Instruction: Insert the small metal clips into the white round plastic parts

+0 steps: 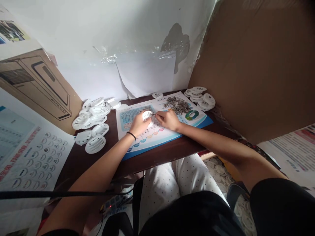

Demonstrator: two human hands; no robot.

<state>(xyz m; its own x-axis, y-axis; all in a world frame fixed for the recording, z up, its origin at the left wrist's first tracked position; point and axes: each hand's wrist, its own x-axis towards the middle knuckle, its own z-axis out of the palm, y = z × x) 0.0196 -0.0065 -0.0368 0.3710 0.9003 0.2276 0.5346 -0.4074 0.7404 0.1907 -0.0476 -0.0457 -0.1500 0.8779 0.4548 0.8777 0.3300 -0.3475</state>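
Observation:
A round white plastic disc [147, 116] is gripped in my left hand [138, 125], thumb and fingers closed around its edge. Close to the disc's right side, the fingers of my right hand [169, 120] are pinched together. A thin dark tip shows between those fingers and the disc, too small to name. Both hands are above a printed sheet [159, 137] on the dark table. Behind my right hand lies a heap of small metal pieces [179, 105]. One more white disc [157, 95] lies behind the heap.
Several slotted white discs [98, 119] are piled on the table's left side, and another pile [200, 98] sits at the back right. A cardboard box [41, 83] stands left, a brown cardboard panel [248, 65] right. More discs [219, 168] lie below the table.

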